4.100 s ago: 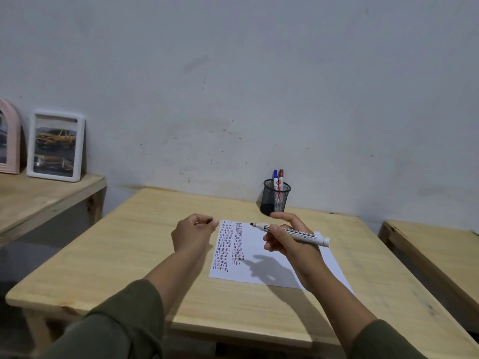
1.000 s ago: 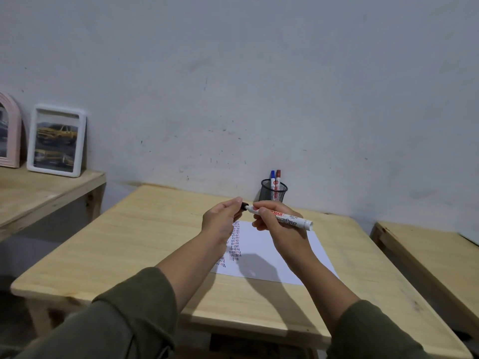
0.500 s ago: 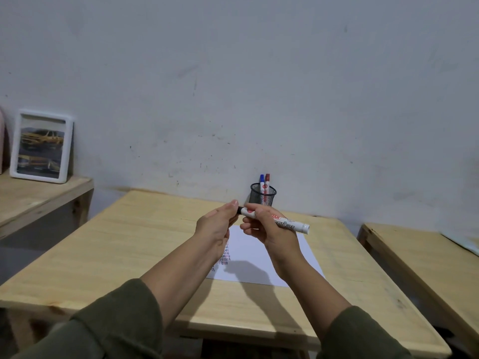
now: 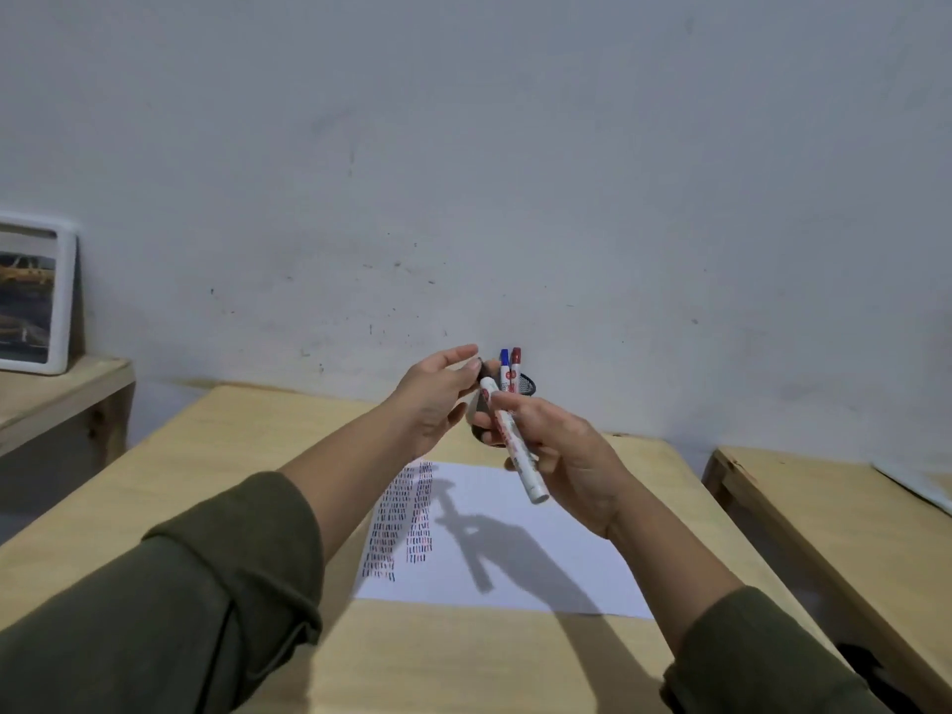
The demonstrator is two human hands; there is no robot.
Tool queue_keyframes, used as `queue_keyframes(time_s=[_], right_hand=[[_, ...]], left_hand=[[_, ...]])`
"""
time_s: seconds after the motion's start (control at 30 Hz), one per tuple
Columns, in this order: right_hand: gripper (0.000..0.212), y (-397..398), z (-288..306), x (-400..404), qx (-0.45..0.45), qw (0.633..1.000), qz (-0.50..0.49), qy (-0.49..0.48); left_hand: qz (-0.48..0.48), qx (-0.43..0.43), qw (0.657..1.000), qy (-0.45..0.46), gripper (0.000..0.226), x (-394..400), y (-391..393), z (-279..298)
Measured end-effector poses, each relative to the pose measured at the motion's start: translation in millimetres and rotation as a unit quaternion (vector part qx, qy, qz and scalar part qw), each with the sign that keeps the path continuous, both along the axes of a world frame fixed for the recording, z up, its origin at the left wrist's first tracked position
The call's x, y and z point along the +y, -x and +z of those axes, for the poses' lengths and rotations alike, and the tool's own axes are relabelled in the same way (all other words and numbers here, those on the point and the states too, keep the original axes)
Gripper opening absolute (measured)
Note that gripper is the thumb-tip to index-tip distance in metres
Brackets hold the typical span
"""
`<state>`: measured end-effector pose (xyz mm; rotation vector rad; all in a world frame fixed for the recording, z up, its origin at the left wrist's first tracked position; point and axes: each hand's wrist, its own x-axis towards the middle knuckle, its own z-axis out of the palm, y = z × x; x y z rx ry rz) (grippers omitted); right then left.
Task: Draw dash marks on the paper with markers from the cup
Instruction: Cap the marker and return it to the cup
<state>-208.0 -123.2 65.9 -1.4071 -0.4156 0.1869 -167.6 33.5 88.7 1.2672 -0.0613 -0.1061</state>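
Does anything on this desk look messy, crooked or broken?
Nothing stands out. The paper lies flat on the table, its dash marks in tidy columns. Two markers stand upright in the cup. The right hand holds a marker over the sheet, with the left hand at its tip.

No word, brand or number can be read anywhere. The white marker [image 4: 510, 438] held in the right hand [image 4: 566, 456] carries red print along its barrel, but the letters are too blurred to make out. The blue-capped marker [image 4: 504, 371] and the red-capped marker [image 4: 516, 370] standing in the cup [image 4: 525, 386] behind that marker each bear a small red label, also unreadable. On the paper [image 4: 541, 548] below the marker there are only columns of short dash marks [image 4: 404, 523] in dark and red ink, with no letters or figures among them.
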Motion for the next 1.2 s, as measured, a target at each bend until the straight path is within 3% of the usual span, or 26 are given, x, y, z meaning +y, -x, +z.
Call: queue_keyframes(time_s=[0.03, 0.1, 0.17, 0.33, 0.5, 0.83, 0.97, 1.2], right_hand=[[0.020, -10, 2, -2, -0.009, 0.999, -0.041, 0.013], [0.016, -32, 5, -7, -0.027, 0.995, -0.091, 0.032], [0.027, -57, 8, -14, -0.052, 0.988, -0.125, 0.067], [0.079, -116, 22, -27, -0.096, 0.965, -0.209, 0.125], [0.078, -174, 22, -27, -0.150, 0.929, -0.292, 0.170], [0.059, -229, -26, -17, -0.176, 0.891, -0.279, 0.313], [0.049, -238, -39, -14, -0.172, 0.890, -0.240, 0.348], [0.051, -244, -42, -11, -0.175, 0.884, -0.235, 0.365]], left_hand=[[-0.013, -0.012, 1.000, -0.025, 0.021, -3, -8, 3], [-0.008, -0.030, 0.997, -0.072, 0.025, -10, -29, 7], [0.023, -0.045, 0.989, -0.139, 0.030, -16, -53, 6], [0.065, -0.089, 0.934, -0.340, 0.047, -20, -103, -15], [0.054, -0.090, 0.889, -0.446, 0.059, -24, -138, -36], [0.026, -0.078, 0.875, -0.477, 0.063, -28, -169, -69], [0.028, -0.078, 0.887, -0.453, 0.061, -27, -173, -74], [0.029, -0.083, 0.901, -0.424, 0.057, -27, -174, -76]])
